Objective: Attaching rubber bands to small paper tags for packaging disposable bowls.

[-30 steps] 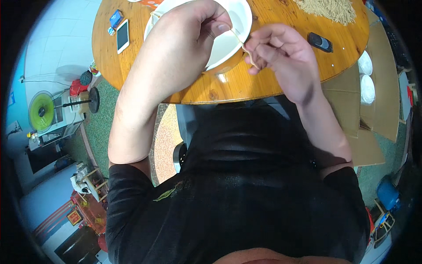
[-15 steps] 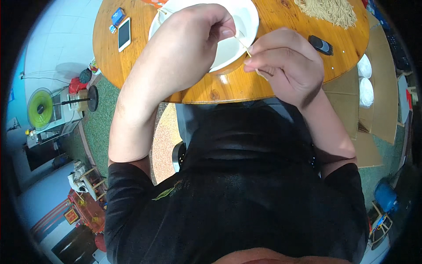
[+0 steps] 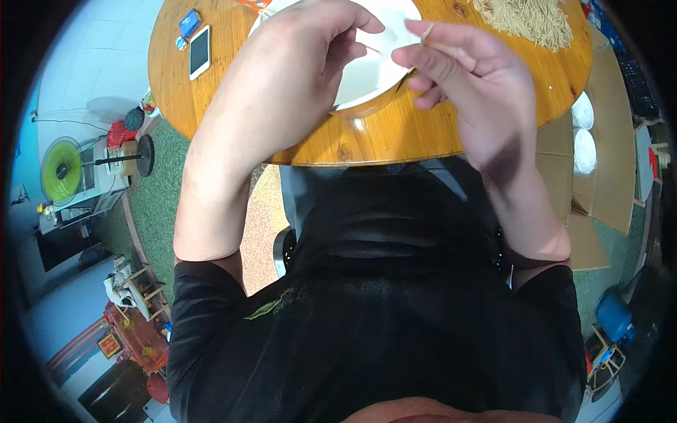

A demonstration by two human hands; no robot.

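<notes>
A thin beige strand (image 3: 427, 34) loops over the fingers of my right hand (image 3: 490, 92), beside the white bowl's right rim. Its thumb and forefinger are bent toward each other with the strand between them. My left hand (image 3: 310, 56) hangs over the white bowl (image 3: 358, 83) and covers its left part. Its forefinger is stretched out, lifted off the thumb, and a short piece of strand shows at the thumb tip; the other fingers are mostly hidden. A heap of similar beige strands (image 3: 529, 25) lies at the table's far right.
On the round wooden table (image 3: 395, 144), a white phone (image 3: 200, 53) and a small blue box (image 3: 190, 23) lie at the left. Cardboard (image 3: 610, 155) and white round stacks (image 3: 584, 151) are beyond the right edge. A green-bladed fan (image 3: 62, 171) stands at the left.
My right hand has risen and turned, its fingers spreading, and now covers the dark handset. My left forefinger has lifted from the thumb. The bowl has shifted slightly right.
</notes>
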